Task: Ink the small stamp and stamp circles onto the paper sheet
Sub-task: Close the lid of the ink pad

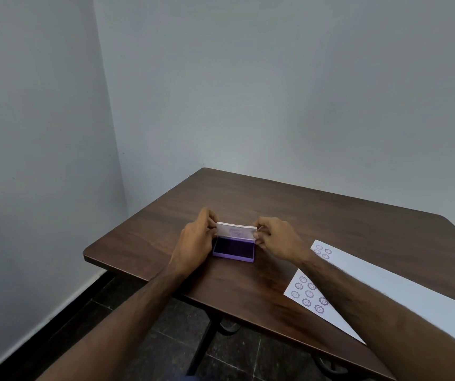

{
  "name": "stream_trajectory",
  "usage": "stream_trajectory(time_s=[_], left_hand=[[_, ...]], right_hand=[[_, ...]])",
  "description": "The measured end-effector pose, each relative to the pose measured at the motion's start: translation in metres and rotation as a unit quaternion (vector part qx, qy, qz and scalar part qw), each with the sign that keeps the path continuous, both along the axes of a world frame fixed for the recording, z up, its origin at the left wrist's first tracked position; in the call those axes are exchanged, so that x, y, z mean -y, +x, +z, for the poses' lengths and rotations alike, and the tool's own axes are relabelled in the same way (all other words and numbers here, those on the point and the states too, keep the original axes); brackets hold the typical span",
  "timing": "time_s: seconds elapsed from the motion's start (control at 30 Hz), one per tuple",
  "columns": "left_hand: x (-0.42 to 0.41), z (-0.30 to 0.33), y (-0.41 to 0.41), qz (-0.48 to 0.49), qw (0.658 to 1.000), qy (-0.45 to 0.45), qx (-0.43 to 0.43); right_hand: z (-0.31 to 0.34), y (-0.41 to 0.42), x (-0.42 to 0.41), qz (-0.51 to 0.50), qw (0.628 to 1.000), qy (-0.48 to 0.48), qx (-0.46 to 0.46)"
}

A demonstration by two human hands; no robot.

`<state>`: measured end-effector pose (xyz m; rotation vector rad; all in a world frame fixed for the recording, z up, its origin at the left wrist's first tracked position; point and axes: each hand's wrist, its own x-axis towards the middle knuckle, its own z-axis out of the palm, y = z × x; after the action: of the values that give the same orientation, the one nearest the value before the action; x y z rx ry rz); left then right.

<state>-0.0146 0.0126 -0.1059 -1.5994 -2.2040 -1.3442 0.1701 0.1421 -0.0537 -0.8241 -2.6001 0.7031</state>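
Both hands pinch the upright white lid [236,231] of the ink pad [233,251]: left hand [194,243] and right hand [277,239] at its ends. It looks light, stiff, hinged. The paper [402,292] lies right of it; no stamp shows.

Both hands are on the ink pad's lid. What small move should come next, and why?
Probably tip the lid fully back and let go. It stands upright over the exposed ink pad, pinched by the left hand and right hand; no stamp is visible yet.
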Motion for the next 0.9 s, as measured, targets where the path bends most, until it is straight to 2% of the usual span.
stream_trajectory(time_s=[0.2, 0.47, 0.7, 0.9], left_hand=[[0.009, 0.004, -0.001, -0.05, 0.998, -0.03, -0.001], [0.031, 0.004, -0.001, -0.144, 0.985, -0.093, -0.031], [0.033, 0.005, 0.002, -0.156, 0.978, -0.114, -0.072], [0.033, 0.003, 0.0, -0.154, 0.98, -0.097, -0.075]], right_hand=[[0.001, 0.007, -0.004, 0.042, 0.998, 0.023, 0.041], [-0.002, 0.016, -0.003, 0.088, 0.994, -0.016, 0.067], [-0.001, 0.018, 0.0, 0.116, 0.989, -0.007, 0.094], [-0.007, 0.014, 0.006, 0.095, 0.992, 0.055, 0.059]])
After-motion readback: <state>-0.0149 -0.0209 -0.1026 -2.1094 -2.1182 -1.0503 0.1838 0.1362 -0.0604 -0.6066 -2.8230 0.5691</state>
